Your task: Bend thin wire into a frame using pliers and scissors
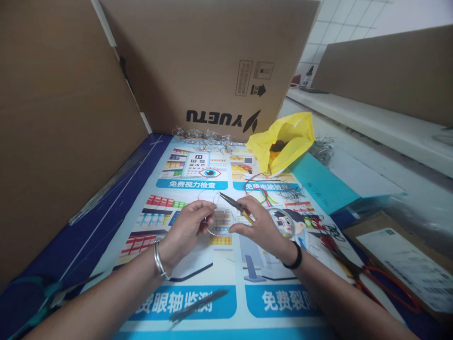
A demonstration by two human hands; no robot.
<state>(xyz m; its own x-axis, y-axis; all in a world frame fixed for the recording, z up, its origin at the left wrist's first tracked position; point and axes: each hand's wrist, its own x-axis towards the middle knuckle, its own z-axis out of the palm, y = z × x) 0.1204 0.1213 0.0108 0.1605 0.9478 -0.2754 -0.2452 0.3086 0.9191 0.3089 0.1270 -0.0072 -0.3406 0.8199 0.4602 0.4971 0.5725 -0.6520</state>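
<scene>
Thin silvery wire [216, 234], bent into a loop, is pinched between the thumb and fingers of my left hand [191, 219]. My right hand [258, 219] grips a pair of pliers [231, 202] with dark jaws and yellow handles. The jaw tips point left and meet the wire just above my left fingers; whether they are clamped on it I cannot tell. Just right of my right hand a pale ring [293, 226] lies on the printed sheet [239, 283]. Red, yellow and green strands [267, 196] lie beyond the pliers.
Tangled wire [208, 137] lines the foot of the cardboard panel [177, 61]. A yellow bag [300, 137] gapes open beside a teal box [318, 184]. Red-handled scissors [384, 278] lie at right, teal-handled scissors [49, 293] at left. A dark bundle of thin strips [198, 306] rests in front.
</scene>
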